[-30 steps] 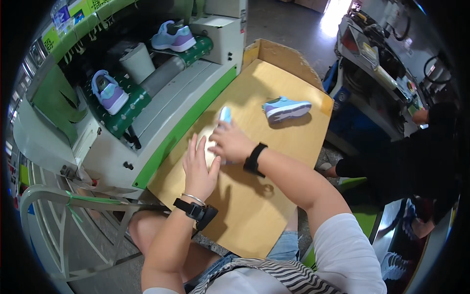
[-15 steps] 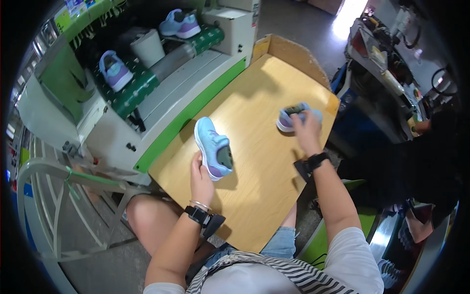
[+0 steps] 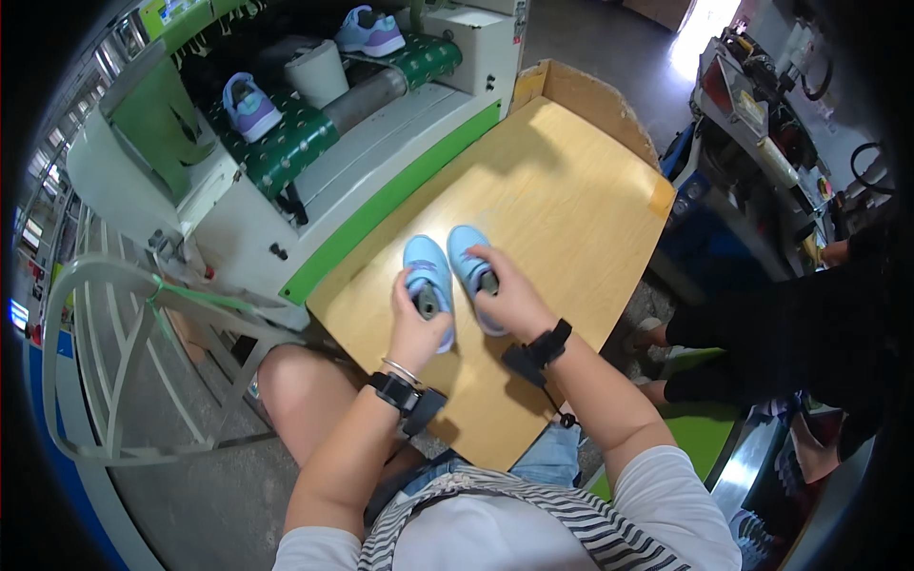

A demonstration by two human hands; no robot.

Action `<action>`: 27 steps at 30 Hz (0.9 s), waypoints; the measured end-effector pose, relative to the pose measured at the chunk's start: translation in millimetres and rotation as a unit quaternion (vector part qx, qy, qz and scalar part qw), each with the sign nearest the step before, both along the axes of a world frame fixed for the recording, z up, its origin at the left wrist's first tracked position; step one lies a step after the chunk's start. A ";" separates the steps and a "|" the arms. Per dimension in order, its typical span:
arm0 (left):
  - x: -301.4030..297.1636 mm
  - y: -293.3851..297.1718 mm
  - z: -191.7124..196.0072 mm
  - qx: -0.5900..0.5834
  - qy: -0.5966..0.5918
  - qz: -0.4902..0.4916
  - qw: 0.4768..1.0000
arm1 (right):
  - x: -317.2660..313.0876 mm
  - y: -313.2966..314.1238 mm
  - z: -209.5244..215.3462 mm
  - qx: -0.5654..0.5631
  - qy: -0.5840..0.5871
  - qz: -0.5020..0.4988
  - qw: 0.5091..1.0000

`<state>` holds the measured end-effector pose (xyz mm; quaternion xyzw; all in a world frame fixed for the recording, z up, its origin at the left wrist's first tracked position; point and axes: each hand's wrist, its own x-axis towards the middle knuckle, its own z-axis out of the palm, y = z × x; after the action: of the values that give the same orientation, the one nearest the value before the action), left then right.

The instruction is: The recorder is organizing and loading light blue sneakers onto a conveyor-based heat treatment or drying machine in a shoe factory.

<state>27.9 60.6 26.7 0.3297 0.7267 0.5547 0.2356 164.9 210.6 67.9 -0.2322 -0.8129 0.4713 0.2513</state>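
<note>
A: What changed in the last half second?

B: The 2 light blue shoes were apart, 1 under each hand; now they lie side by side, touching, near the middle of the wooden table [image 3: 581,190]. The right hand has come back from the far right corner.

A: Where are the hands now?

B: The left hand [image 3: 416,328] is curled over the heel of the left shoe [image 3: 427,276], fingers wrapped round the collar. The right hand [image 3: 511,300] grips the heel of the right shoe [image 3: 469,249] the same way. Both toes point away from the person.

A: Anything hard to see?

B: The heels and rear halves of both shoes are covered by the hands, so the soles and the backs cannot be told. A black band sits on each wrist.

A: And farther off?

B: The table is bare plywood with a cardboard rim at its far edge. Beyond its left side stands a white and green machine [image 3: 381,181] with 2 green patterned pads; a lilac shoe [image 3: 249,103] rests on 1, another lilac shoe [image 3: 369,30] on the next. At the right edge, a person in black [image 3: 809,333] stands by a cluttered bench.
</note>
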 end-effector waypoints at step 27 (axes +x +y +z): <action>52.4 -78.2 -4.3 0.038 0.170 -0.071 0.982 | 43.8 -105.2 -34.9 0.009 0.071 -0.116 0.991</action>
<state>80.4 -17.7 22.4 0.4783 0.7094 0.4998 0.1349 208.7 105.4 33.0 -0.2882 -0.7650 0.4469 0.3633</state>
